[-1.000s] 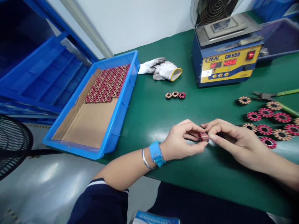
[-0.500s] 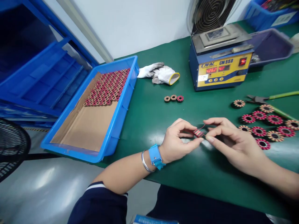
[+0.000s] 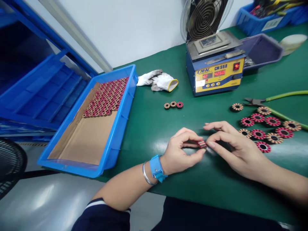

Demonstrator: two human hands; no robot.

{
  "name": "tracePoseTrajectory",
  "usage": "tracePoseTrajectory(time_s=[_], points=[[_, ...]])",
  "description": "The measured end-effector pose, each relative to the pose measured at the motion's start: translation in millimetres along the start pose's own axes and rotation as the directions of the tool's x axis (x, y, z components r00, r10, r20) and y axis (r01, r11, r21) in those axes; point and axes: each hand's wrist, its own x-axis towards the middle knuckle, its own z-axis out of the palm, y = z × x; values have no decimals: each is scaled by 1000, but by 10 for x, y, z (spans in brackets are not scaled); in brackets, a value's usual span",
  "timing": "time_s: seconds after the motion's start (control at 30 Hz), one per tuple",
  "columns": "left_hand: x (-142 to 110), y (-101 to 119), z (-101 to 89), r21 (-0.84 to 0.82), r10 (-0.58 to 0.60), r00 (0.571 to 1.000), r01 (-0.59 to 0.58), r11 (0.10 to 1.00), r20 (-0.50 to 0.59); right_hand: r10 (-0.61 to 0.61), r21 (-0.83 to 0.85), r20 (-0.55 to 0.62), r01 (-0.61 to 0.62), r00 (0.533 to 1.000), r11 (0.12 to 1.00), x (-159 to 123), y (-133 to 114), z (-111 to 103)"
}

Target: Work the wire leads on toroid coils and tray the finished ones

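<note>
Between the thumb and fingers of my left hand is a small motor stator wound with red wire, held on its side just above the green table. My right hand is close against the stator's right edge, its thumb and index fingertip pinched together; whatever they grip there is too small to make out. Several more wound stators, some red and some copper-coloured, lie on the table beyond my right hand. A row of three stators sits past my left hand.
A blue tray at left holds many stators on cardboard. White gloves lie behind. A blue and yellow CM 558 heated unit with a knife on top stands at the back. Green-handled cutters lie at right, near a purple bin.
The thin red wire that looped between the stator and my right fingers no longer shows. The stator is turned a little in my left hand. The view has shifted slightly to the right.
</note>
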Motion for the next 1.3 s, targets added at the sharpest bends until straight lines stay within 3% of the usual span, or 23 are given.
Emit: tracePoseTrajectory(time_s=[0.2,0.47,0.63,0.73,0.83,1.0,1.1,1.3], points=[[-2,3,1,-33,-21,1000,21,999,9,48,81,44,-52,998,995,-12,18,0],[7,-6,-19,-25,-9,999,10,1000,34,89,113,-14,-87,996,990,8,-8,-43],[8,4,-23,-10,-11,1000,11,1000,28,260,209,-180,-222,949,952,54,35,-98],[-2,26,-23,-1,-50,997,51,999,60,341,305,-90,-300,936,904,75,37,-116],[-10,44,-30,-10,-58,995,59,998,81,276,339,49,-276,960,899,60,10,-114],[-1,45,-39,-49,-36,995,41,998,93,121,198,85,-136,989,971,20,-29,-106],[6,40,-32,-59,-38,995,43,997,95,114,164,145,-137,983,977,29,-36,-100],[-10,35,-34,-37,-87,991,91,995,106,108,145,153,-130,982,981,30,-26,-101]])
